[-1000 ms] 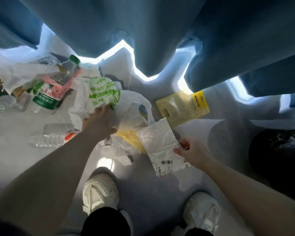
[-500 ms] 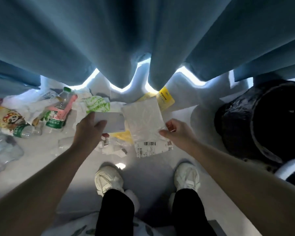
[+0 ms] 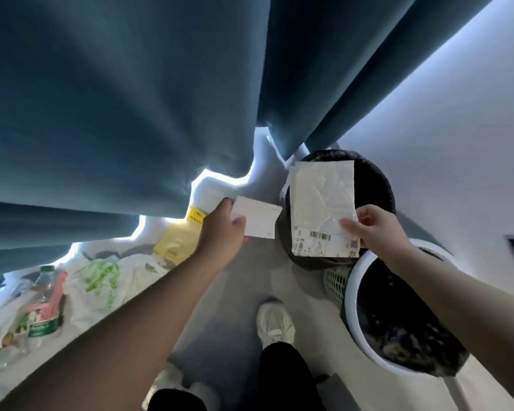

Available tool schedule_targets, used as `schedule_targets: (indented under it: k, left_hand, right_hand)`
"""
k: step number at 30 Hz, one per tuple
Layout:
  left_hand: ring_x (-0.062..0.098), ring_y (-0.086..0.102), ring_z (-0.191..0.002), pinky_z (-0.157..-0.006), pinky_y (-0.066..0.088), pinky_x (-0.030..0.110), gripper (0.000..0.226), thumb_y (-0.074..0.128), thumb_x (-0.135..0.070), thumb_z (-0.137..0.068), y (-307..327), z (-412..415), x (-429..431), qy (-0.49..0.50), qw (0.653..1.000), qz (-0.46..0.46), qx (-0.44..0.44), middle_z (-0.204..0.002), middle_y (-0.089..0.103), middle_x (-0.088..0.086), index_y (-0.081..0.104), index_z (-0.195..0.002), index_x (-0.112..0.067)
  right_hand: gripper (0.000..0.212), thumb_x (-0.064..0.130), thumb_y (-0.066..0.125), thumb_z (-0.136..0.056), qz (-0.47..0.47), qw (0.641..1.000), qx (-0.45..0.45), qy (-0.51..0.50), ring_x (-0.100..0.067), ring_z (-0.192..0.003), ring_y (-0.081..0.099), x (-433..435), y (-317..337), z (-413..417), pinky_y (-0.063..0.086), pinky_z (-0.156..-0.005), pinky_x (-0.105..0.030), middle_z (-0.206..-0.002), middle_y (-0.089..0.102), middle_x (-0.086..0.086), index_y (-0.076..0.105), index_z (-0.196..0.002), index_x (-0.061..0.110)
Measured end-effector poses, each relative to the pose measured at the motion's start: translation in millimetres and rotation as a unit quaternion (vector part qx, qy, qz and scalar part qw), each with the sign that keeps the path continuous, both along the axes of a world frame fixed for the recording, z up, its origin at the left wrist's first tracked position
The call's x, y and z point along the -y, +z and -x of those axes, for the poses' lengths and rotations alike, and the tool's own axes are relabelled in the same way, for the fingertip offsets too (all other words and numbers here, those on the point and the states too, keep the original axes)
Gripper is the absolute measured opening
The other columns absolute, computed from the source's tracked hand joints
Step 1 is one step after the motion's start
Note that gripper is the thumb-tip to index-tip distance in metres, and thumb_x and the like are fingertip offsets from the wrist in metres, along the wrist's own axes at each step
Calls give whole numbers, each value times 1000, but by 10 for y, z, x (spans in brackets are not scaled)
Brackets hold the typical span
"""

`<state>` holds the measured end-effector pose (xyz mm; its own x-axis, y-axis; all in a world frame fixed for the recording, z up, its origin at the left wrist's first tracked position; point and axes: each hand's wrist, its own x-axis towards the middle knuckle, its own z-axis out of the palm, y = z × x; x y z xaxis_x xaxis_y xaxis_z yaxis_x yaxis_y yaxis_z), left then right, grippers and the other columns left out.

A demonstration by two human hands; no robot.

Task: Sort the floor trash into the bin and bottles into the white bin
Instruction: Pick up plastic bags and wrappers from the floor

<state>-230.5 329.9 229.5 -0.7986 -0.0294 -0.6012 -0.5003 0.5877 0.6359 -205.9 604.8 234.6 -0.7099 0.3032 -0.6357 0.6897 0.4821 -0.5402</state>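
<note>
Evidently light and crinkly, the plastic bag was over the black bin at one o'clock, its lower corner pinched by the right hand; the left hand pinched a stiffer card at twelve

The packet in the right hand is off-white, and its white label carries black barcodes. The card in the left hand is plain white. Beyond the right hand the bin is black. Below that hand the white bin has a lattice of small holes and a black liner. Left of the left hand lie a yellow pouch, a white bag printed green, and a green-capped bottle. The curtain is teal.
</note>
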Motion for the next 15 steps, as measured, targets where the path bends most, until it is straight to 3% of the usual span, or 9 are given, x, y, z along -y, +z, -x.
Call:
schedule_targets:
  k: [3,5,8,11,13,15]
  left_hand:
    - [31,64,-90,-73,56,39,30,47,-15,-92,-111,240,-442,-65,997,44,-13,-109,63,11,51,-122,-16]
    - [33,62,-96,-83,54,42,34,46,-13,-94,-221,366,-723,-110,992,55,-1,-115,60,13,47,-128,-16]
    - [29,57,-97,-80,46,32,30,45,-12,-96,-413,506,-1091,-182,980,85,-1,-116,59,12,46,-126,-15]
    - [31,55,-112,-92,47,40,45,51,-16,-94,-605,548,-1300,-230,969,87,9,-129,55,11,40,-137,-19]
    - [32,50,-119,-96,45,43,55,55,-20,-93,-660,509,-1314,-234,968,95,-2,-137,43,10,33,-143,-19]
    - [32,46,-121,-94,44,45,60,57,-23,-91,-626,425,-1235,-226,966,123,-29,-139,37,9,29,-145,-21]
  right_hand:
    - [16,32,70,-85,-55,998,19,-26,-22,-83,63,-338,-133,-12,52,-72,-40,-90,67,0,61,-86,18]
    - [15,31,67,-87,-90,995,26,-29,-20,-83,60,-463,-252,10,43,-68,-31,-91,66,1,62,-90,17]
    - [10,28,62,-91,-96,995,35,-16,-19,-83,59,-546,-484,74,41,-68,-30,-92,66,0,63,-93,18]
    - [24,31,58,-94,-111,991,76,15,-19,-86,57,-540,-686,147,38,-71,-29,-104,66,-4,60,-113,16]
    - [47,37,53,-96,-138,985,93,38,-26,-101,57,-507,-760,176,45,-79,-35,-122,60,-11,46,-136,14]
    - [54,41,47,-97,-182,976,88,84,-33,-118,49,-462,-739,171,46,-90,-43,-134,50,-13,34,-144,17]
